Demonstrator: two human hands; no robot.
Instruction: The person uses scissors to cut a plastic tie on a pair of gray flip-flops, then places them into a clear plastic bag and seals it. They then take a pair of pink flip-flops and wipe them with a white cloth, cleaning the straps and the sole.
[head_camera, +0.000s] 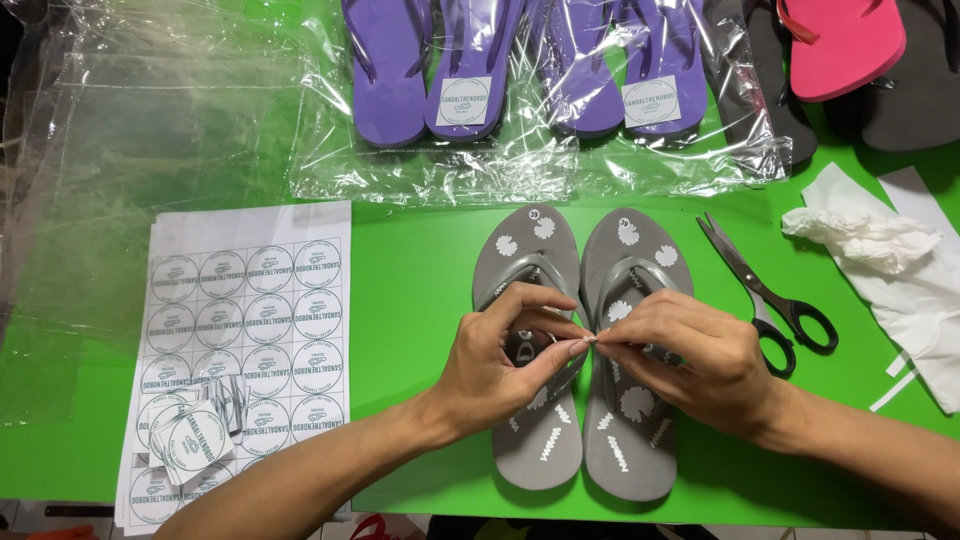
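My left hand (500, 365) and right hand (690, 360) pinch one tiny white piece (592, 340) between fingertips, above the grey sandals (580, 400) near the bench's front edge.

1. Left hand (500, 365) and right hand (690, 360) meet over a pair of grey flip-flops (585, 350) near the table's (420, 290) front edge, fingers (575, 347) pinching a tiny pale bit (590, 341) between them.
2. Scissors (770, 295) lie just right of the pair.
3. Sticker sheet (245, 310) toward the left edge, cut stickers (195, 435) piled on it.
4. Bagged purple flip-flops (520, 70) along the far edge.
5. Crumpled white paper (870, 235) near the right edge.
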